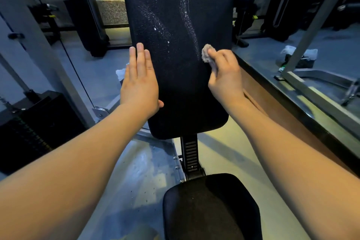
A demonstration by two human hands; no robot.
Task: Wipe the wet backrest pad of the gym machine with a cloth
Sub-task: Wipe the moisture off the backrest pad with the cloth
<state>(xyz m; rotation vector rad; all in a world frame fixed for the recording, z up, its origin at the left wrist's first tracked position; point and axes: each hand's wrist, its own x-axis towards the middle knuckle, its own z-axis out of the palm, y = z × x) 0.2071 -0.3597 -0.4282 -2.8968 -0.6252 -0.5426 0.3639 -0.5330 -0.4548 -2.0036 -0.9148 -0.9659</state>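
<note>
Black backrest pad (181, 76) upright, wet streaks – crumpled grey cloth (206, 53) on it.

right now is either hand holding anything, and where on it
The right hand pinches a small bunched grey cloth by its lower part; the left hand, fingers straight, holds nothing.

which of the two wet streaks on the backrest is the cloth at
The right streak: its lower end meets the cloth held in the right hand. The left streak ends apart from the cloth, nearer the flat left hand.
</note>
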